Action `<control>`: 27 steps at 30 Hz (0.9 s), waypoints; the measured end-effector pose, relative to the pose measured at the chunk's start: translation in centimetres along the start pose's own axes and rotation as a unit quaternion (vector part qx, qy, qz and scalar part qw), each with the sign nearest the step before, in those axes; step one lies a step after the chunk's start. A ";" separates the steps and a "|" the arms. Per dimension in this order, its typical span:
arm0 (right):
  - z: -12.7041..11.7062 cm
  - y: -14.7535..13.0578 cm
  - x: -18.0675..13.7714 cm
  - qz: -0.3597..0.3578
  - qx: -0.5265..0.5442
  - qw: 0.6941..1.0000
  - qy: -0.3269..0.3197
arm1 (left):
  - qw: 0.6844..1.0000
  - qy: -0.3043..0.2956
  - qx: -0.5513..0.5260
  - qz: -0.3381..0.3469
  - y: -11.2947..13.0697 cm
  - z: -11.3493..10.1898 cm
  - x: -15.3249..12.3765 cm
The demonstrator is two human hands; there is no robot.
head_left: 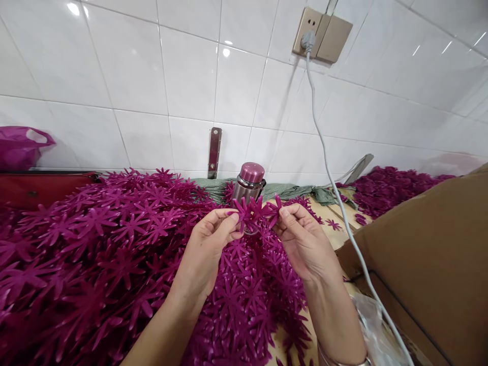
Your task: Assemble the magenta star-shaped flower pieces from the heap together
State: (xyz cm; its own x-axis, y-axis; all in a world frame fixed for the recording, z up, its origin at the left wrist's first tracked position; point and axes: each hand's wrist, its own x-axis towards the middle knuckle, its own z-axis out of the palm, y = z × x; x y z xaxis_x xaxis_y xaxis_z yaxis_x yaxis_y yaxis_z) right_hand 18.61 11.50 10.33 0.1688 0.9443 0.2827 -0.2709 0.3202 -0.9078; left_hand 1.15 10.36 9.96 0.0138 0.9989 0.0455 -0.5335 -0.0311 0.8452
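Observation:
Magenta star-shaped artificial petal pieces (pixel 253 213) are held up between my two hands, in front of a flask. My left hand (pixel 217 234) pinches the left end of them between thumb and fingers. On the other side, my right hand (pixel 301 236) pinches a petal piece at the right end. Whether the pieces are joined or only overlap, I cannot tell. Below and to the left spreads a large heap of the same magenta petal pieces (pixel 125 269), reaching under both wrists.
A pink-lidded metal flask (pixel 251 175) stands behind my hands by the tiled wall. A grey cable (pixel 324 147) hangs from the wall socket (pixel 310 30) past my right arm. A cardboard box (pixel 427 249) is at right. A red case (pixel 46 189) lies at left.

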 end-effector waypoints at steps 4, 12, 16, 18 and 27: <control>0.0 0.8 0.4 -0.001 -0.009 1.000 0.000 | 0.999 0.019 -0.037 0.015 0.1 0.1 0.2; 0.5 1.3 -0.3 -0.075 -0.137 0.987 -0.048 | 1.000 0.005 0.000 0.019 -0.9 0.1 0.0; 1.0 1.0 -1.0 -0.125 -0.229 0.964 -0.052 | 0.996 -0.059 0.063 0.002 -1.3 0.3 -0.5; 1.2 0.6 -1.5 -0.140 -0.276 0.949 -0.065 | 0.995 -0.069 0.069 0.005 -1.3 0.3 -0.5; 1.6 -0.7 -2.7 -0.253 -0.397 0.865 -0.172 | 0.999 -0.024 0.028 -0.023 -1.0 -0.2 0.6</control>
State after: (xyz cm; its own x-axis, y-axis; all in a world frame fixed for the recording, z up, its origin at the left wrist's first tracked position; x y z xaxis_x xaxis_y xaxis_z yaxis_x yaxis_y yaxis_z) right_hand 16.80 8.87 10.75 -0.2542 0.7087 0.6581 0.5142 0.6754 -0.5287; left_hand 1.55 11.04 9.03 0.0789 0.9964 0.0306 -0.4839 0.0115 0.8751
